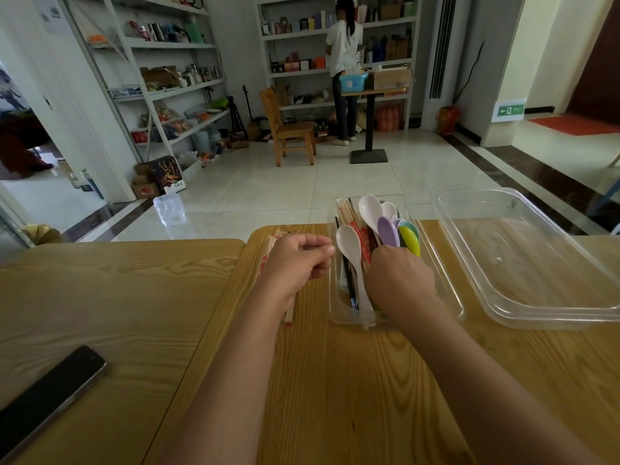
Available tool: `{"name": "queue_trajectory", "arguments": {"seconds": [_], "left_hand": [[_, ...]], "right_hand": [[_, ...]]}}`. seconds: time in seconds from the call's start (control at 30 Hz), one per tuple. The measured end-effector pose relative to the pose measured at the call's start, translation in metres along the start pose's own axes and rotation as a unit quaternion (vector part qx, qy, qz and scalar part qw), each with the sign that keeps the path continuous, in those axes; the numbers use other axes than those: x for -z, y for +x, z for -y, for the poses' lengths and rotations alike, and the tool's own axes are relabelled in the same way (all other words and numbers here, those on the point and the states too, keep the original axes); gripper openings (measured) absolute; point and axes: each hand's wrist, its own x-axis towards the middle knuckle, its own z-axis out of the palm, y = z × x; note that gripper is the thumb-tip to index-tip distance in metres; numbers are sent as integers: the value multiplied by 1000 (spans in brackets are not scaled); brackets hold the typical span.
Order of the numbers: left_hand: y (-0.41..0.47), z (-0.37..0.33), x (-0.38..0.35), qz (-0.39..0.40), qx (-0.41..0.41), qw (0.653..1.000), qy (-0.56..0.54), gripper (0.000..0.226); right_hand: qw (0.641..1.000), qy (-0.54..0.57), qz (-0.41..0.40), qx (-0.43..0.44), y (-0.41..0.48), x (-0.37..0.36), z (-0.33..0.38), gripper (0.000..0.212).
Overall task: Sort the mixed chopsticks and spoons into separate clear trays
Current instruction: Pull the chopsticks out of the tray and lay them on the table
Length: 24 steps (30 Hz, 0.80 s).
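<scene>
A narrow clear tray [336, 312] in the middle of the wooden table holds mixed chopsticks [349, 213], white spoons [349, 245] and coloured spoons [389, 229]. My right hand [399, 276] reaches into it, its fingers curled down around the handles of the purple and yellow-green spoons; the fingertips are hidden. A bundle of red-printed wooden chopsticks [268, 256] lies on the table left of the tray. My left hand [298, 260] hovers over that bundle with curled fingers, thumb on the index finger, nothing visible in it. A large clear tray [553, 317] on the right is empty.
A black phone [50, 394] lies at the near left of the table, and a seam runs between two tabletops. Beyond the table are a tiled floor, a clear plastic cup [169, 209], a wooden chair [288, 129], shelves and a standing person [344, 62].
</scene>
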Motion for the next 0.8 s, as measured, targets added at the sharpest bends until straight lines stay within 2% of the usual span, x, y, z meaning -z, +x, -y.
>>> {"name": "queue_trajectory", "arguments": {"seconds": [0.13,0.27,0.4,0.6,0.8], "left_hand": [[0,0,0,-2,-2,1000,5,14],[-1,0,-1,-3,-2,1000,8,14],[-1,0,-1,-4,-3,1000,12,14],[-1,-2,-7,12,0,1000,-9,10],[-2,-5,-9,22,0,999,-25,10]], "right_hand": [[999,38,24,4,5,-5,-3,14],[995,102,12,-14,10,-1,-6,44],[988,151,1,-23,14,5,-12,16],[981,191,6,40,14,15,-5,26],[970,228,58,54,12,22,7,26]]}}
